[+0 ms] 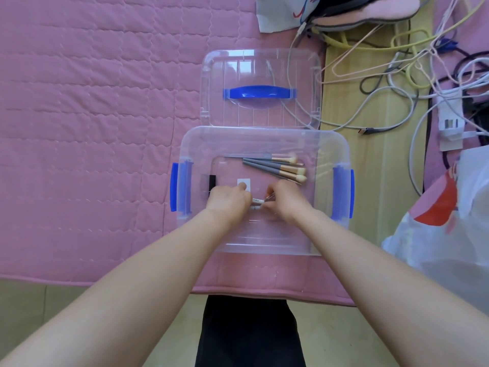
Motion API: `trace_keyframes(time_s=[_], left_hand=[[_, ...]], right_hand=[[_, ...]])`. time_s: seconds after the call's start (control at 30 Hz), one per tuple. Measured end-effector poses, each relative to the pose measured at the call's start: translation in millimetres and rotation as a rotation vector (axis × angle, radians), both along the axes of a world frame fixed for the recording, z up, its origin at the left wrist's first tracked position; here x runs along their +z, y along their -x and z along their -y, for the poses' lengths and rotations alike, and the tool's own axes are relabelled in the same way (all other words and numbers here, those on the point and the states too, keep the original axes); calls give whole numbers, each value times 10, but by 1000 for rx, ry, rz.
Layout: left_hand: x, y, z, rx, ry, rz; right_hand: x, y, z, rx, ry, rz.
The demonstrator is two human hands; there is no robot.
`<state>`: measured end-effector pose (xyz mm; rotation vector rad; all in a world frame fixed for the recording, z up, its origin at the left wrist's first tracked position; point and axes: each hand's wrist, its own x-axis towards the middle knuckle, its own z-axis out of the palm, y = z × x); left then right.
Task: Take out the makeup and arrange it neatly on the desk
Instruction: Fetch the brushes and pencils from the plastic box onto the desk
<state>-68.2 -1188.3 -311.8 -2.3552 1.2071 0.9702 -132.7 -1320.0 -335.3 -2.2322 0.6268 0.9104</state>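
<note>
A clear box (264, 144) with blue latches (344, 192) holds grey-handled brushes (275, 168) on a quilted pink cover (92, 115).

Two bare forearms are reaching forward and converging, wrists angling inward; the left hand (229, 201) is lying knuckles up, fingers curled under; the right hand (287, 201) is curling its fingertips toward the left, the two nearly touching.

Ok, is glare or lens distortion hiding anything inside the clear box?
Head view: soft glare on the clear box walls, brushes stay readable; wide-angle bends the edges; both hands, left hand and right hand, cover the small items they grasp.
</note>
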Motion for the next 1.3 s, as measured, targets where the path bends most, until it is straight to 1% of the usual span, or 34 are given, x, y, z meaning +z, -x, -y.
trace_keyframes(time_s=[0.07, 0.1, 0.17, 0.23, 0.3, 0.43, 0.57, 0.63, 0.7, 0.77, 0.83, 0.93, 1.0, 1.07, 1.17, 1.23, 1.3], left_hand=[[33, -6, -24, 41, -25, 36], [47, 5, -21, 39, -45, 53], [61, 51, -1, 35, -90, 70], [80, 67, 19, 78, -134, 61], [116, 52, 15, 133, -174, 66], [197, 19, -15, 174, -220, 137], [189, -87, -22, 322, -237, 203], [128, -83, 0, 295, -255, 217], [60, -71, 29, 271, -301, 194], [-1, -91, 58, 318, -318, 160], [-36, -133, 66, 449, -294, 128], [-43, -182, 71, 710, -241, 74], [-39, -186, 79, 819, -222, 43], [-23, -173, 82, 829, -226, 30], [-4, -172, 63, 751, -259, 12], [10, -175, 41, 730, -300, -49], [9, -155, 7, 752, -365, -125]], right_hand=[[-9, -7, 20, -48, -28, 4], [-9, -13, 28, -30, -23, 8], [-9, -23, 28, 62, 25, 18], [-11, -24, 12, 175, 99, 33], [-25, -16, 8, 216, 144, 44], [-20, 8, 26, 113, 151, 12], [17, 9, -6, 9, 108, 22], [25, 10, -33, -31, 78, 28], [24, 17, -48, -71, 45, 47], [23, 33, -49, -92, 19, 63], [27, 42, -52, -116, -7, 69], [33, 56, -61, -143, -35, 68], [51, 58, -59, -151, -40, 71], [62, 58, -41, -167, -41, 71], [75, 70, -6, -181, -48, 54], [67, 70, 1, -184, -46, 48], [80, 85, 2, -202, -52, 41]])
